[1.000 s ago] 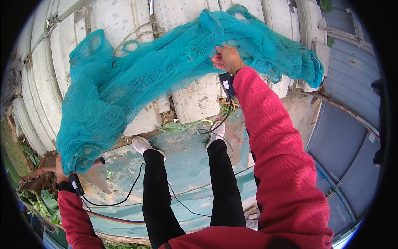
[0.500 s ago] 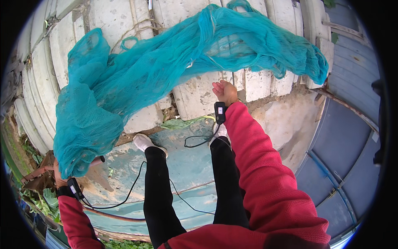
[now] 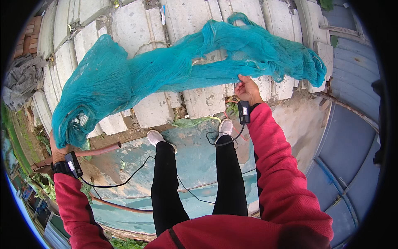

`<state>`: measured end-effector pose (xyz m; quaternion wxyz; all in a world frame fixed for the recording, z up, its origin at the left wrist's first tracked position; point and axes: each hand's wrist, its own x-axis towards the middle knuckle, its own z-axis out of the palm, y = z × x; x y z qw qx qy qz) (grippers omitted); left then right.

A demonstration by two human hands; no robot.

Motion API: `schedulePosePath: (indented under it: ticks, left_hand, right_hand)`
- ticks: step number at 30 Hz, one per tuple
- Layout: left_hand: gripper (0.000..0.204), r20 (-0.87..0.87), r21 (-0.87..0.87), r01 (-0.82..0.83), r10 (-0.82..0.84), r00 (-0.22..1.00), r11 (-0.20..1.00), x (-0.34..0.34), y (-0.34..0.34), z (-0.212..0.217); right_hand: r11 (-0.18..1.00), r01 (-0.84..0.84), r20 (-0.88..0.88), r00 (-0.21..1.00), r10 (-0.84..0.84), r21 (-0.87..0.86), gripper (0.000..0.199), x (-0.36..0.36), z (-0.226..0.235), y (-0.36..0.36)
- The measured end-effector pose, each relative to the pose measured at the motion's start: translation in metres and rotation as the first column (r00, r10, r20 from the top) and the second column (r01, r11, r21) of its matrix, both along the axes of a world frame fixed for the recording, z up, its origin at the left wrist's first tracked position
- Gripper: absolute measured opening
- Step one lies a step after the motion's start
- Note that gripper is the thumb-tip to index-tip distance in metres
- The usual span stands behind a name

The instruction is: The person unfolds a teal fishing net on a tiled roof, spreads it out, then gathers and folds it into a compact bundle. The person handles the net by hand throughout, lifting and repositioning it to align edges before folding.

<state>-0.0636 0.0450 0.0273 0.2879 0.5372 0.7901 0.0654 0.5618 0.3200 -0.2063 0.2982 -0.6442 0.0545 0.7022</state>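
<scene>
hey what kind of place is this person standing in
Most likely outdoors, in a yard or work area beside a wall. The signs: a wall of big pale blocks, weeds and a rusty pipe on the ground. Both hands, left hand and right hand, hold a teal net.

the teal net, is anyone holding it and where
Both hands hold the teal net: the left hand grips its bunched end, the right hand grips its lower edge further along.
</scene>
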Motion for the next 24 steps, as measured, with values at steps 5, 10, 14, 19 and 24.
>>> schedulePosePath:
  ticks: [5, 10, 14, 19, 24]
  left_hand:
    - [0.029, -0.340, 0.149, 0.171, -0.112, 0.934, 0.974, 0.039, 0.086, 0.132]
    - [0.021, -0.531, 0.319, 0.292, -0.085, 0.843, 0.902, 0.071, 0.137, 0.265]
    - [0.025, -0.555, 0.440, 0.410, -0.117, 0.823, 0.799, 0.088, 0.156, 0.360]
    - [0.030, -0.619, 0.404, 0.435, -0.110, 0.778, 0.805, 0.115, 0.170, 0.457]
    - [0.032, -0.744, 0.340, 0.439, -0.048, 0.666, 0.831, 0.159, 0.178, 0.528]
  right_hand:
    - [0.950, 0.074, -0.139, 0.990, -0.033, 0.302, 0.024, 0.048, 0.147, 0.033]
    - [0.859, 0.203, -0.388, 0.922, -0.006, 0.470, 0.013, 0.066, 0.254, 0.059]
    - [0.931, -0.055, -0.236, 0.961, 0.148, 0.362, 0.013, 0.069, 0.298, 0.052]
    - [0.814, -0.078, -0.147, 0.969, 0.196, 0.576, 0.016, 0.094, 0.347, 0.031]
    - [0.770, -0.315, -0.099, 0.894, 0.437, 0.555, 0.018, 0.102, 0.376, -0.004]
